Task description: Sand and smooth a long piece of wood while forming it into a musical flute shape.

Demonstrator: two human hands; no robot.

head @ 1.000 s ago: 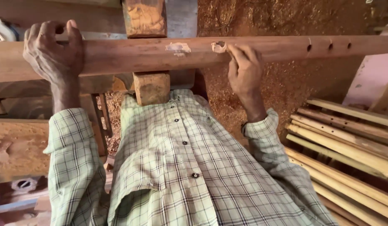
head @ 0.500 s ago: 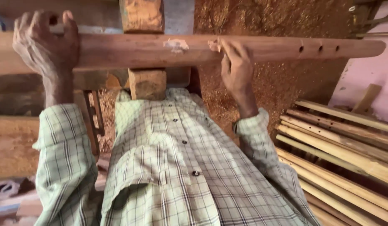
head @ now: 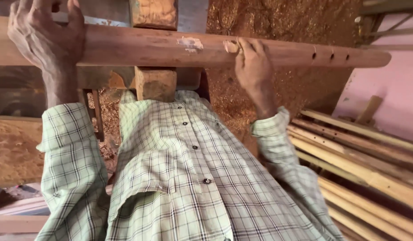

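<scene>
Head view, looking down over a checked shirt [head: 188, 178]. A long reddish-brown wooden pole [head: 139, 47] lay horizontally across the top of the frame, w/ three small holes [head: 331, 56] near its right end and a pale chipped patch [head: 190, 43] near mid-length. Left hand [head: 48, 35] was wrapped over the pole at far left, fingers curled round it: grip closed on the pole. Right hand [head: 252, 67] lay against the pole's near side right of centre, fingertips pressed on a pale notch [head: 231, 46]; whether the thumb closed round the pole could not be told, as it was hidden behind the hand. An upright square wooden post [head: 155, 82] crossed behind the pole approx. at centre, its upper part [head: 154, 13] showing above the pole and its lower part below, just in front of the shirt collar. Sawdust [head: 269, 22] covered the ground beyond the pole. At right, a stack of pale wooden slats [head: 362, 165] lay diagonally beside a pink wall [head: 393, 98]. At left, a sawdust-strewn wooden surface [head: 14, 151] sat beyond the left sleeve [head: 68, 156].
</scene>
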